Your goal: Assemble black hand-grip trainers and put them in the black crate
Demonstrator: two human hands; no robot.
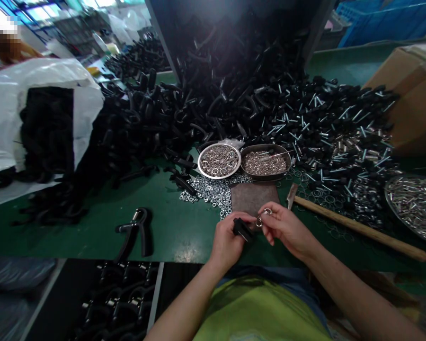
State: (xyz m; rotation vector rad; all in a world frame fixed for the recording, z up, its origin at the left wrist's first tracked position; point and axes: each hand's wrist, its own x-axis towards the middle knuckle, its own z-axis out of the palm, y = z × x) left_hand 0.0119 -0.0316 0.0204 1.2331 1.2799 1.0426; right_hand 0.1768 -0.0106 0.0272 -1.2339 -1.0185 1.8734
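My left hand (pixel 228 240) is closed around a black plastic handle part (pixel 243 230), held just above the front of the green bench. Close beside it, my right hand (pixel 287 228) pinches a small metal ring (pixel 267 211) between thumb and fingers. A second shiny ring-like piece (pixel 258 221) shows between the two hands, and I cannot tell which hand bears it. Behind the hands lies a flat brown metal plate (pixel 253 198). To the left, an assembled hand grip with a spring (pixel 138 232) rests on the bench.
Loose nuts (pixel 216 192) lie before a round bowl of metal rings (pixel 219 162) and an oval tin of small parts (pixel 266 163). A hammer (pixel 358 227) lies at right, near a tray of pins (pixel 415 203). Black handles (pixel 145 113) and a cardboard box (pixel 408 99) stand behind.
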